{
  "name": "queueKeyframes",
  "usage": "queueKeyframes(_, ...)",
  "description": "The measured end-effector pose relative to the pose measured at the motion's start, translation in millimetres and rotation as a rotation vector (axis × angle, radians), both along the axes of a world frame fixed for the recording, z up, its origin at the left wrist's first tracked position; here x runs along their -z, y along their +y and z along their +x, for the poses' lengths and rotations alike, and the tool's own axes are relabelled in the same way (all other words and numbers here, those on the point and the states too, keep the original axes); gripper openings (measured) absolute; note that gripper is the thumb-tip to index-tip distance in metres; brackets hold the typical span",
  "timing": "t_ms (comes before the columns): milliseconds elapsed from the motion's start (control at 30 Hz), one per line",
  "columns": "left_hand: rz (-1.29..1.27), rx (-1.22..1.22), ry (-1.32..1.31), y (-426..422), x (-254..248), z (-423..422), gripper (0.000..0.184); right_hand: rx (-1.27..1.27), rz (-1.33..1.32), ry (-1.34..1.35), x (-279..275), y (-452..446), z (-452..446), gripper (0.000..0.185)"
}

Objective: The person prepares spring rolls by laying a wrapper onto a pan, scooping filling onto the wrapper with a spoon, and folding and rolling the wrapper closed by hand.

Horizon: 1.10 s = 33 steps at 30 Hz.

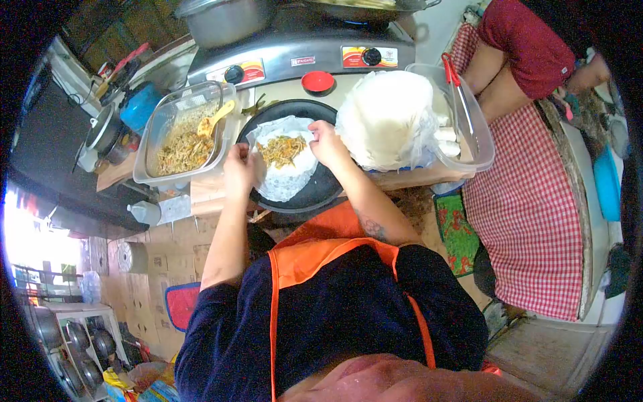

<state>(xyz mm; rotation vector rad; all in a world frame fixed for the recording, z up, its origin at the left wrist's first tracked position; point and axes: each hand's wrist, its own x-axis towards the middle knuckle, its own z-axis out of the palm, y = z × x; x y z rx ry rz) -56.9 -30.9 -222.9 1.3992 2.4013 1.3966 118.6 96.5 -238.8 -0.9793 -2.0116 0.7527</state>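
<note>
A thin white spring roll wrapper (289, 184) lies on a round black tray (326, 189), with a mound of shredded vegetable filling (282, 151) on it. My left hand (241, 169) pinches the wrapper's left edge. At its upper right edge, my right hand (326, 143) has its fingers closed on the wrapper too. Left of the tray, a clear plastic container (144, 161) holds more of the filling and a yellow spoon (218, 115). To the right stands a tall white stack of wrappers (386, 120), partly covered in plastic.
Behind the tray are a small red dish (317, 82) and a gas stove (295, 50) bearing a pot (224, 23) and a pan (368, 10). Red tongs (451, 70) rest in a clear container (479, 151) holding white rolls. Another person's arm (516, 80) is at the upper right.
</note>
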Motion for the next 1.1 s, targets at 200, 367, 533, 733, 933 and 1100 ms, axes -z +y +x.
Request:
queueKeyframes(200,0.163,0.030,0.011,7.8,-0.7,1.7,0.023,-0.131,-0.053,0.238,3.9,0.8,-14.9,0.037)
queueKeyframes(367,0.130,0.119,0.021,14.1,-11.8,9.9,0.024,-0.187,-0.140,0.270,-4.4,-5.0,-26.0,0.043)
queueKeyframes(533,0.049,0.212,-0.097,19.4,-16.9,22.0,0.026,-0.213,-0.151,0.231,-16.2,-21.1,-34.7,0.042)
queueKeyframes(733,0.083,0.414,-0.306,21.4,-4.4,3.3,0.029,-0.338,-0.165,0.145,-14.3,-24.6,-30.3,0.035)
queueKeyframes(933,-0.002,0.656,0.287,11.4,-9.2,-12.0,0.040,-0.502,0.016,0.103,-18.4,-18.8,-18.6,0.031)
queueKeyframes(1100,-0.129,0.778,0.079,11.2,-10.8,-17.5,0.041,-0.539,0.471,0.003,-22.6,-16.9,-11.7,0.028)
